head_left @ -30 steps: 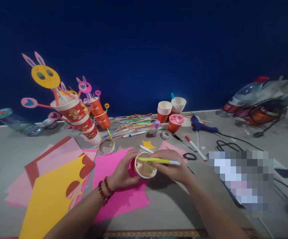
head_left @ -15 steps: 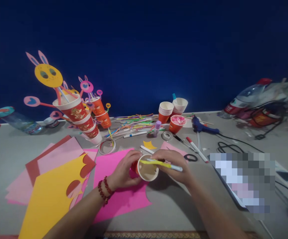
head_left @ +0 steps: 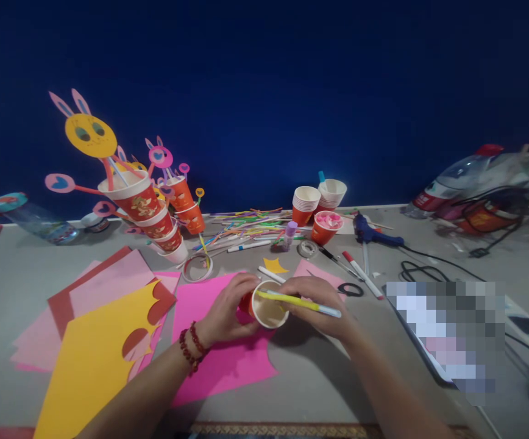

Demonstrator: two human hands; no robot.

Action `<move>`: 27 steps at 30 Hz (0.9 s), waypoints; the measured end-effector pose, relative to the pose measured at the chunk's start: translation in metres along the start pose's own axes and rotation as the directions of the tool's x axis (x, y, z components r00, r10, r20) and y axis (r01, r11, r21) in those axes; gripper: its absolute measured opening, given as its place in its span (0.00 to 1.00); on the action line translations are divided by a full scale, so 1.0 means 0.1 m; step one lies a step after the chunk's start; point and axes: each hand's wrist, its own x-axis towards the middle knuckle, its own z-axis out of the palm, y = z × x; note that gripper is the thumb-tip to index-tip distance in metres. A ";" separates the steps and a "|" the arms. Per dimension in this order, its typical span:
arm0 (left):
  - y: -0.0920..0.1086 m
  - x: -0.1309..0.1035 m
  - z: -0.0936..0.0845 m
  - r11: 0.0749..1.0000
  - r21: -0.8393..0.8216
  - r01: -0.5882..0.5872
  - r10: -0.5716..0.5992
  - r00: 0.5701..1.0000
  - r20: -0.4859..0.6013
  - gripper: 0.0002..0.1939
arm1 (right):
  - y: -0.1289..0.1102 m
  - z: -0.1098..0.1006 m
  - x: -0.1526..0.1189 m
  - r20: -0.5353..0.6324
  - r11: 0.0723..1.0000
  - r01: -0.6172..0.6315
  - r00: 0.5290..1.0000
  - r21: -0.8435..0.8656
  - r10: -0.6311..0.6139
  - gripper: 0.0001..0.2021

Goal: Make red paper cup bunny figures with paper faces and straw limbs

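My left hand (head_left: pixel 230 308) wraps round the side of a red paper cup (head_left: pixel 270 314) whose open mouth faces me. Across the cup's mouth lies a slim yellow tool with a pale bluish end (head_left: pixel 308 303), pinched in my right hand (head_left: pixel 317 305). Its left tip reaches over the cup's rim; its exact kind is unclear. Bright pink paper (head_left: pixel 228 366) lies under my left hand. A white marker (head_left: pixel 271 274) rests just behind the cup, close to a small yellow paper scrap (head_left: pixel 274 266).
Yellow card (head_left: pixel 91 347) and other coloured sheets cover the left. Stacked-cup bunny figures (head_left: pixel 139 204) stand behind them. Coloured sticks (head_left: pixel 246 231), spare cups (head_left: pixel 305 204) and a blue glue gun (head_left: pixel 376 233) line the back. Scissors (head_left: pixel 350 289) and a pixelated flat device (head_left: pixel 429 360) lie right.
The yellow tool has shifted slightly right in my right hand and its outer end sits lower. The cup has moved a little left and is still in my left hand.
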 end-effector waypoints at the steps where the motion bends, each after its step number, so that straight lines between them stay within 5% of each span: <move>1: 0.00 0.00 0.00 1.000 0.001 -0.001 0.001 1.000 -0.001 0.39 | 0.01 0.01 0.00 -0.001 1.000 -0.001 1.000 0.003 0.001 0.14; 13: -0.03 -0.02 0.00 1.000 -0.006 0.017 -0.018 1.000 -0.019 0.38 | 0.04 -0.03 -0.02 0.124 0.994 -0.101 0.987 -0.031 0.104 0.13; 22: -0.01 -0.03 0.03 0.987 -0.104 0.119 -0.129 0.987 -0.094 0.36 | 0.02 0.03 0.06 0.124 0.993 0.065 0.991 -0.097 -0.053 0.12; 27: -0.04 -0.05 0.06 0.987 -0.133 0.091 -0.106 0.988 -0.111 0.38 | -0.03 0.09 0.05 -0.038 0.991 0.083 0.995 -0.107 -0.087 0.11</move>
